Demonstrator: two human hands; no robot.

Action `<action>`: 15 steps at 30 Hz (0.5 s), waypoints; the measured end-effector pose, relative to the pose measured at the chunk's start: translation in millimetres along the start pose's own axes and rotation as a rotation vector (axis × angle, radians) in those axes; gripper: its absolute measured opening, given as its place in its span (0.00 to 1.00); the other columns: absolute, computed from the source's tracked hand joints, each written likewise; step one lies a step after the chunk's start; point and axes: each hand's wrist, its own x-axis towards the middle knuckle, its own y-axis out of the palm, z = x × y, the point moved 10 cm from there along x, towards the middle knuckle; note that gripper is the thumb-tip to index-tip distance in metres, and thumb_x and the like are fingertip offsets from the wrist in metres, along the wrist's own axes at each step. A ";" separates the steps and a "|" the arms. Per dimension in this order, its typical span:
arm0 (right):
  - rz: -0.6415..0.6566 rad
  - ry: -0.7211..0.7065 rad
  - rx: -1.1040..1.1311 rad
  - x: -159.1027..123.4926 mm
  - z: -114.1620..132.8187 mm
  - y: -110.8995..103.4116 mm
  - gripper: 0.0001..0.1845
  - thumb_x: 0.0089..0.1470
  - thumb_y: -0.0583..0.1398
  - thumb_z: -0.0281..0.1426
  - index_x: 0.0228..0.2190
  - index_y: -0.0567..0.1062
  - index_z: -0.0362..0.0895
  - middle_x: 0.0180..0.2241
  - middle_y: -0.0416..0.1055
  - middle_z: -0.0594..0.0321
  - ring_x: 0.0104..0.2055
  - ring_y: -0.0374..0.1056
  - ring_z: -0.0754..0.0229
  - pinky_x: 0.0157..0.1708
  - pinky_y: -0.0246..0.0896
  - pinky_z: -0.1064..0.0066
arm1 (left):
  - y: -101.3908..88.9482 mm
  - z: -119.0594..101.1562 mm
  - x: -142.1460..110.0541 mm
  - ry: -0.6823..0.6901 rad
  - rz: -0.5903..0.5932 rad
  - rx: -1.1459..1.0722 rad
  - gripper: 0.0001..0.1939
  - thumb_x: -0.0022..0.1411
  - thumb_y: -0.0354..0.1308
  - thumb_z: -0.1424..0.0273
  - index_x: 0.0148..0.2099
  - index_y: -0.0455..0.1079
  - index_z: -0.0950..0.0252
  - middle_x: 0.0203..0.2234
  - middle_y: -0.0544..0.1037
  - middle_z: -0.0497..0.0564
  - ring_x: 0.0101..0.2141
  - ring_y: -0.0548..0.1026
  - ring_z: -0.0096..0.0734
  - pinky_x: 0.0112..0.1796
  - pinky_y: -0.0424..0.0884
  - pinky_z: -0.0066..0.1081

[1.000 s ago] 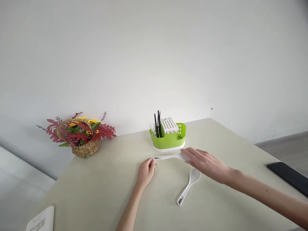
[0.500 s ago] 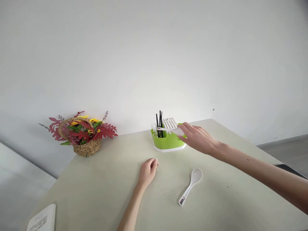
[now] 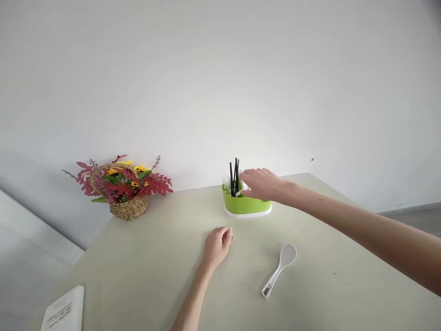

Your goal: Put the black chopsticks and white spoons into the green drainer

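Note:
My right hand [image 3: 260,184] is closed on a white spoon [image 3: 245,185], holding it over the green utensil holder [image 3: 246,205]. The spoon's handle slants down towards the holder's opening, and my fingers hide most of the bowl. Several black chopsticks [image 3: 234,178] stand upright in the holder's left part, beside another white spoon [image 3: 226,180]. Curled loosely, my left hand [image 3: 217,248] rests on the table in front of the holder with no object visible in it. A second loose white spoon [image 3: 279,270] lies on the table, bowl pointing away from me.
A wicker basket [image 3: 129,208] of red leaves and yellow flowers stands at the back left against the wall. At the front left lies a white flat object [image 3: 64,309] with dark printed marks. The pale table [image 3: 155,271] meets the wall behind the holder.
My right hand has moved left over the holder, and the spoon in it has turned from level to handle-down. The left hand stays resting on the table. The view has shifted slightly.

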 end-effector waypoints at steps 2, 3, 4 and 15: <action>0.033 -0.030 -0.014 11.9 7.0 6.6 0.12 0.64 0.62 0.35 0.42 0.77 0.39 0.44 0.78 0.46 0.44 0.78 0.45 0.39 0.67 0.62 | 0.9 -0.6 -0.5 0.008 0.002 0.010 0.24 0.75 0.46 0.54 0.31 0.72 0.59 0.27 0.79 0.52 0.29 0.75 0.36 0.34 0.65 0.32; 0.054 -0.050 -0.021 17.8 10.9 10.7 0.12 0.64 0.62 0.35 0.42 0.78 0.38 0.44 0.78 0.45 0.44 0.78 0.44 0.39 0.68 0.62 | 1.3 -0.9 -0.7 0.011 0.003 0.014 0.23 0.75 0.46 0.55 0.31 0.72 0.59 0.27 0.79 0.52 0.30 0.75 0.36 0.34 0.65 0.32; 0.079 -0.071 -0.028 23.6 14.8 15.0 0.11 0.64 0.62 0.34 0.42 0.78 0.38 0.43 0.79 0.45 0.44 0.78 0.43 0.40 0.68 0.61 | 1.5 -1.0 -0.8 0.014 0.003 0.017 0.23 0.75 0.46 0.56 0.31 0.72 0.59 0.27 0.79 0.51 0.30 0.75 0.36 0.34 0.65 0.32; 0.367 -0.127 -0.063 59.9 35.8 49.2 0.18 0.70 0.59 0.41 0.43 0.79 0.37 0.40 0.78 0.57 0.38 0.78 0.57 0.39 0.74 0.63 | 5.7 0.9 0.0 0.015 0.012 0.035 0.22 0.75 0.47 0.57 0.32 0.73 0.59 0.27 0.80 0.51 0.29 0.74 0.36 0.33 0.64 0.33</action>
